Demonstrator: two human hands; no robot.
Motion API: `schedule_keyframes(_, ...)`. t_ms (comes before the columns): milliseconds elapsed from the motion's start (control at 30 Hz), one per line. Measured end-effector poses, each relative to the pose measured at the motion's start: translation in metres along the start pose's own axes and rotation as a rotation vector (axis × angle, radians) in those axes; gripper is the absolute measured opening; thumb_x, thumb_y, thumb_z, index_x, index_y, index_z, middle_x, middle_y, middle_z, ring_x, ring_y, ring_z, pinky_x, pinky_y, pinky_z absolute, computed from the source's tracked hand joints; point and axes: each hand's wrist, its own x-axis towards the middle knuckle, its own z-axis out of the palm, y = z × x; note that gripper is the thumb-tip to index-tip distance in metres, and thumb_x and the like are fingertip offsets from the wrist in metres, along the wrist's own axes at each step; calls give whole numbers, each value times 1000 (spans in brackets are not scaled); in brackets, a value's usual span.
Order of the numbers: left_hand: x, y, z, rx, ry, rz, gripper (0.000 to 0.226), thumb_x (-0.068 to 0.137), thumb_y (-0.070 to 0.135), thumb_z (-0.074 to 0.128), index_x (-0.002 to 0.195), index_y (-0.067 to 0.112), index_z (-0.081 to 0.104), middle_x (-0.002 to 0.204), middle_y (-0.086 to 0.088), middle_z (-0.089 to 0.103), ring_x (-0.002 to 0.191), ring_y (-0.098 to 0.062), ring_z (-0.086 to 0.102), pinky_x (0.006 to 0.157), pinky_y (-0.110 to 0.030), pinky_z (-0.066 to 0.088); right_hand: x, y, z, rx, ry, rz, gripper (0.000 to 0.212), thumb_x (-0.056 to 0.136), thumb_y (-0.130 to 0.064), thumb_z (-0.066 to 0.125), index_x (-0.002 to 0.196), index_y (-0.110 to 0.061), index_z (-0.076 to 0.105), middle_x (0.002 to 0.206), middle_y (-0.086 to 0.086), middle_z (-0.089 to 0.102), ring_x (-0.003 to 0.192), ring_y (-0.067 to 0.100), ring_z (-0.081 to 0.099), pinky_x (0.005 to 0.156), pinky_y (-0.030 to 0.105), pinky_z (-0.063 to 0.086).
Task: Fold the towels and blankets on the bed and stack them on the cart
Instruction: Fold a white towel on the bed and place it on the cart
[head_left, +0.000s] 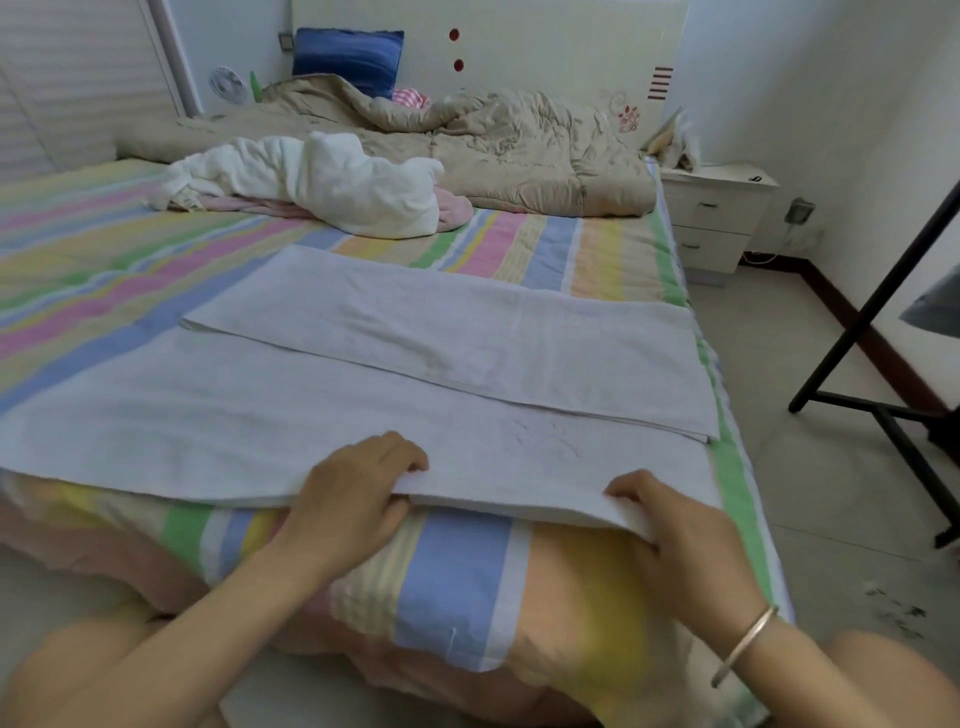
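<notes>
Striped bed (462, 571), towel (249, 415) edge in left hand (353, 493), right hand (680, 525)

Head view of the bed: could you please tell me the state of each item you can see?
Large flat white towel: spread out, far part folded over, near edge lifted.
Left hand: pinches the towel's near edge.
Right hand: pinches the same edge.
Crumpled white towel: unfolded heap.
Pink cloth: bunched under that heap.
Beige quilt: rumpled, unfolded.
Blue pillow: propped upright.
White nightstand: drawers closed.
</notes>
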Motion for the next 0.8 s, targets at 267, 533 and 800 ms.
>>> schedule_keyframes(267, 145, -59, 17, 266, 191, -172, 19, 79, 0, 60, 93, 13, 65, 77, -7, 64, 68, -32, 62, 57, -36, 41, 121, 41, -9, -191, 249, 151, 39, 75, 1, 60, 106, -23, 63, 94, 2, 71, 77, 35, 64, 55, 31, 36)
schedule_keyframes(533, 299, -92, 93, 323, 74, -154, 16, 92, 5, 49, 98, 14, 60, 89, -9, 61, 86, -32, 56, 68, -34, 26, 238, 137, 16, -378, 197, 253, 18, 92, -14, 51, 105, -19, 63, 101, 8, 68, 83, 38, 62, 64, 36, 40)
schedule_keyframes(800, 295, -115, 160, 378, -247, -240, 15, 97, 21, 43, 108, 18, 54, 107, -2, 54, 100, -24, 51, 67, -32, 30, 259, 179, 73, -499, -21, 405, 37, 89, -18, 56, 126, -18, 55, 119, 10, 59, 108, 34, 54, 84, 41, 42)
